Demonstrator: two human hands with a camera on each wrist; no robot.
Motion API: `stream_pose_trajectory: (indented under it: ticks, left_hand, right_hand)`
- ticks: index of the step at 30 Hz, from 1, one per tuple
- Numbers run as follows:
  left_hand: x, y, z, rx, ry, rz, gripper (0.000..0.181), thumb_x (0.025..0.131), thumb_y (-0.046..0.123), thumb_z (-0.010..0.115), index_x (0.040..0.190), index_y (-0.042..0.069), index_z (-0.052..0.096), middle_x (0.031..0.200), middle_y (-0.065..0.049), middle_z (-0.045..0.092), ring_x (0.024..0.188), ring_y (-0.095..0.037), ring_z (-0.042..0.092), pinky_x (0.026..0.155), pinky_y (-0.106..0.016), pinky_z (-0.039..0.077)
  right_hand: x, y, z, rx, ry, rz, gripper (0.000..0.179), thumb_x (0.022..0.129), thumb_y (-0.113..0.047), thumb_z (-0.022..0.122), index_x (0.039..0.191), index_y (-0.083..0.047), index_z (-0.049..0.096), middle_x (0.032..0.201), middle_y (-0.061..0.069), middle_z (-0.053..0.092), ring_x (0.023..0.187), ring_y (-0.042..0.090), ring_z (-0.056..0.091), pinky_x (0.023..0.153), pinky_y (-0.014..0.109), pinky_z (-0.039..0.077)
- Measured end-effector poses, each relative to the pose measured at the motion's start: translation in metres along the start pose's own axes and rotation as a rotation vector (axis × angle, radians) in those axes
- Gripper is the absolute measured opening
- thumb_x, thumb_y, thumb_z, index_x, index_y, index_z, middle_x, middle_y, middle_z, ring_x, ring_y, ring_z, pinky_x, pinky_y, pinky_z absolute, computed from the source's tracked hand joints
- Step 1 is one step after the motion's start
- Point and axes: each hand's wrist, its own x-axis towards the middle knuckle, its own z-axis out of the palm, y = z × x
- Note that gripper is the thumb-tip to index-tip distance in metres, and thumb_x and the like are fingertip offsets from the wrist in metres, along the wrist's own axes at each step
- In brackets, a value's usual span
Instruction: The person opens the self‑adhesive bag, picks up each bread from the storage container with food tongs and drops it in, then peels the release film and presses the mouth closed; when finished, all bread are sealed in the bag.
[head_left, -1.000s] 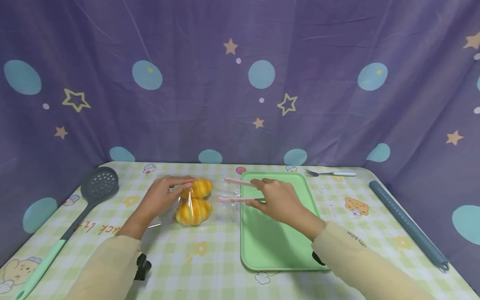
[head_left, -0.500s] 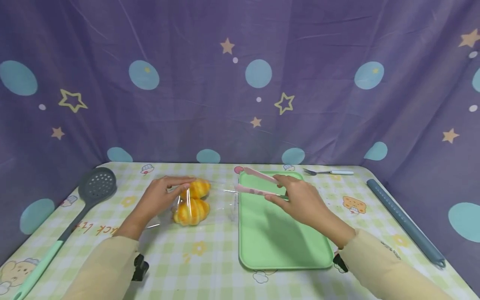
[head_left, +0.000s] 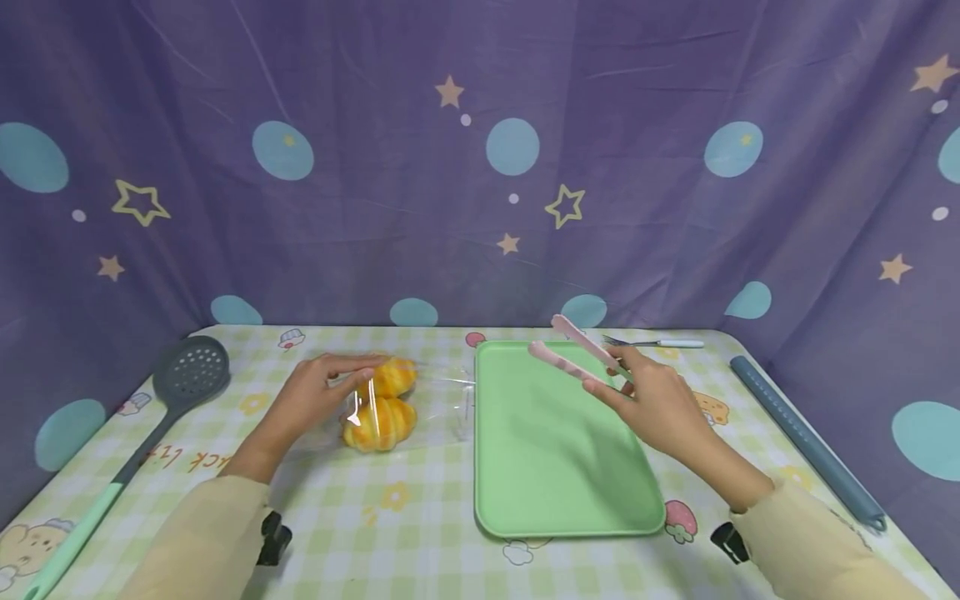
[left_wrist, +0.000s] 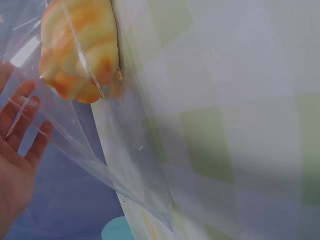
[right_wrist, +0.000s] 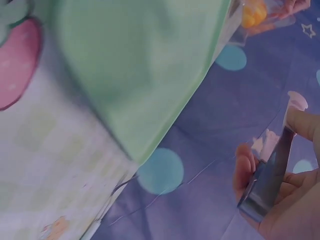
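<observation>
A clear plastic bag [head_left: 442, 408] lies left of the green tray [head_left: 558, 467], with two croissant-shaped breads [head_left: 380, 423] inside. My left hand [head_left: 318, 392] pinches the bag's upper film beside the farther bread, its other fingers spread. In the left wrist view, one bread [left_wrist: 80, 50] shows through the film near the left hand's fingers [left_wrist: 37, 140]. My right hand [head_left: 660, 404] holds tongs [head_left: 573, 367] with pale pink arms, raised above the tray's right side. The tongs' tips stand apart with nothing between them. Their grey end [right_wrist: 267, 185] lies against the palm in the right wrist view.
A slotted skimmer [head_left: 191, 375] with a mint handle lies at the far left. Behind the right hand is a fork [head_left: 667, 343] with a pale handle. A long blue-grey bar [head_left: 806, 442] runs along the right edge. A purple curtain [head_left: 420, 208] stands behind the table.
My right hand has carried the tongs rightward and up, away from the bag's open end to above the tray. The left hand and the breads stay in place.
</observation>
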Motion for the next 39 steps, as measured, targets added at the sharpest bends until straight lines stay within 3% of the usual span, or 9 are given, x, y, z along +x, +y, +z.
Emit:
stream_pose_trajectory:
  ticks: [6,14,23,28,39]
  left_hand:
    - [-0.002,0.001,0.000,0.011,0.010,-0.002,0.031,0.104,0.031,0.062,0.129,0.018,0.072,0.131,-0.006,0.068,0.126,-0.039,0.057,0.101,-0.060,0.046]
    - [-0.002,0.001,-0.001,0.018,0.009,-0.016,0.031,0.104,0.030,0.061,0.129,0.016,0.072,0.131,-0.007,0.068,0.126,-0.038,0.057,0.102,-0.059,0.046]
    - [-0.001,0.000,0.000,0.023,-0.004,-0.030,0.032,0.104,0.032,0.061,0.130,0.017,0.072,0.132,-0.009,0.067,0.127,-0.040,0.056,0.101,-0.061,0.046]
    - [-0.001,0.000,0.000,0.016,-0.005,-0.027,0.031,0.104,0.031,0.061,0.130,0.017,0.072,0.132,-0.008,0.067,0.127,-0.041,0.056,0.101,-0.061,0.046]
    - [-0.001,-0.001,0.001,0.017,-0.007,-0.022,0.031,0.104,0.030,0.061,0.130,0.017,0.072,0.132,-0.008,0.067,0.127,-0.040,0.055,0.101,-0.061,0.046]
  right_hand:
    - [-0.011,0.018,-0.009,0.014,0.021,0.077,0.057,0.095,-0.046,0.071,0.131,-0.002,0.060,0.102,0.012,0.071,0.078,0.020,0.065,0.057,0.034,0.046]
    - [-0.024,0.043,-0.014,-0.033,0.026,0.165,0.068,0.095,-0.053,0.069,0.129,0.005,0.059,0.120,0.026,0.067,0.095,0.038,0.069,0.071,0.049,0.053]
    - [-0.037,0.071,-0.016,-0.130,-0.027,0.289,0.076,0.094,-0.060,0.065,0.124,0.009,0.059,0.114,0.031,0.066,0.093,0.045,0.066,0.064,0.049,0.051]
    - [-0.042,0.082,-0.014,-0.140,-0.072,0.327,0.077,0.093,-0.060,0.065,0.124,0.010,0.060,0.111,0.031,0.067,0.089,0.044,0.067,0.060,0.045,0.050]
    - [-0.044,0.101,-0.009,-0.115,-0.198,0.416,0.073,0.090,-0.058,0.069,0.111,0.011,0.063,0.096,0.022,0.070,0.072,0.026,0.064,0.054,0.039,0.048]
